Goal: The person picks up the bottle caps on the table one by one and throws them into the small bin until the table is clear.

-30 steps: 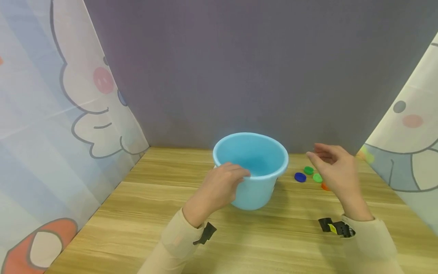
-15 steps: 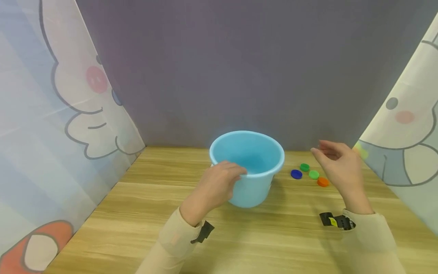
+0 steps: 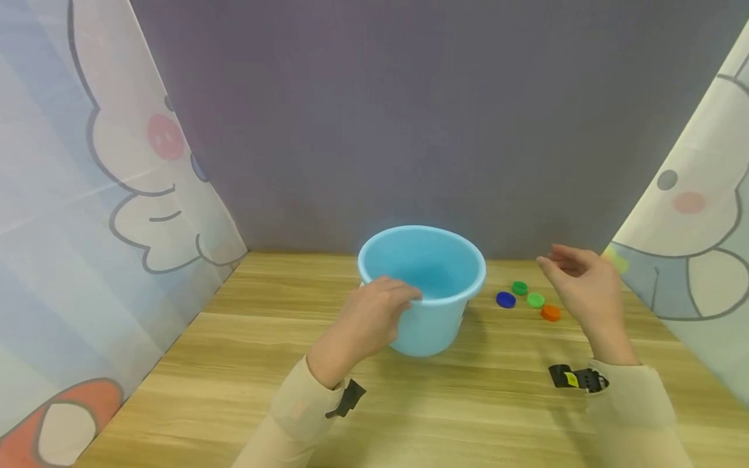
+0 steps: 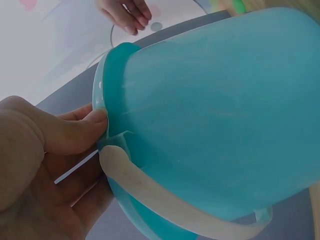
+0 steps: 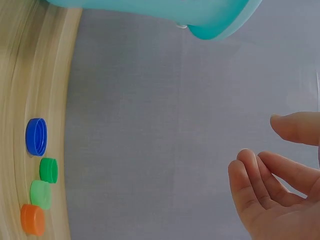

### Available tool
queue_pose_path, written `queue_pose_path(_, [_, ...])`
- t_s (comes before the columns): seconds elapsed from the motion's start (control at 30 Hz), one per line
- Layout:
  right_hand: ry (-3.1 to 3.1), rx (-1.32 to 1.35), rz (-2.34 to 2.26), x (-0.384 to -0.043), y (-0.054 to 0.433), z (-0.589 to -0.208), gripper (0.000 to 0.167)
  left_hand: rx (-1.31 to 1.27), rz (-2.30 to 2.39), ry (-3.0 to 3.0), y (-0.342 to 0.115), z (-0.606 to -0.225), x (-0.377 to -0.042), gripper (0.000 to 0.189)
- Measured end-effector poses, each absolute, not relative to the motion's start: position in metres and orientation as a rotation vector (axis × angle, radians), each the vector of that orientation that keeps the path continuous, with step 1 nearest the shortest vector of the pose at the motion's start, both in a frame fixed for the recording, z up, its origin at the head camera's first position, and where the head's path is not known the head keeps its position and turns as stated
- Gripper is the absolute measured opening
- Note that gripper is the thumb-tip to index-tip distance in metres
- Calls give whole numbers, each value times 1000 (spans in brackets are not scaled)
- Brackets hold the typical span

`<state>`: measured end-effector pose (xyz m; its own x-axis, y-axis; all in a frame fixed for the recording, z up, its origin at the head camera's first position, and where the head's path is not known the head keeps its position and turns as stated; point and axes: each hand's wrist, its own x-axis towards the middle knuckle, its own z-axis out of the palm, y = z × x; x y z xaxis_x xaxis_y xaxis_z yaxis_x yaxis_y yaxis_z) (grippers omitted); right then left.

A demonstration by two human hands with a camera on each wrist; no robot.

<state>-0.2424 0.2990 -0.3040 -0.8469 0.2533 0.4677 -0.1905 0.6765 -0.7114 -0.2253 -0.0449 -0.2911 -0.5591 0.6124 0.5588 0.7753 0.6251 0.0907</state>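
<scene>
A light blue plastic bucket [image 3: 430,328] stands upright on the wooden table. My left hand [image 3: 374,315] grips its near rim, thumb outside and fingers reaching over into it; the left wrist view shows the thumb [image 4: 75,132] on the rim beside the white handle [image 4: 175,207]. To the right, my right hand [image 3: 588,296] hovers above the table with fingers loosely bent and nothing between them. Left of that hand lie bottle caps: a blue cap [image 3: 506,299], a dark green cap [image 3: 519,288], a light green cap [image 3: 535,300] and an orange cap [image 3: 551,312].
The wooden table [image 3: 263,383] reaches back to a grey backdrop [image 3: 409,117]. Cartoon-printed curtains flank it, the left curtain [image 3: 52,260] and the right curtain [image 3: 696,260]. Both wrists wear black straps, such as the right strap [image 3: 576,378].
The camera view has shifted slightly. My right hand has drifted a little to the right, so the orange cap shows fully. My left hand stays on the bucket rim.
</scene>
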Motion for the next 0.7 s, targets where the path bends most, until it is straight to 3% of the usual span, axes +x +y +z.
queue_pose_path(0.7, [-2402, 4, 1012, -256, 307, -307, 56, -1110, -461, -2352, -45, -293, -226, 24])
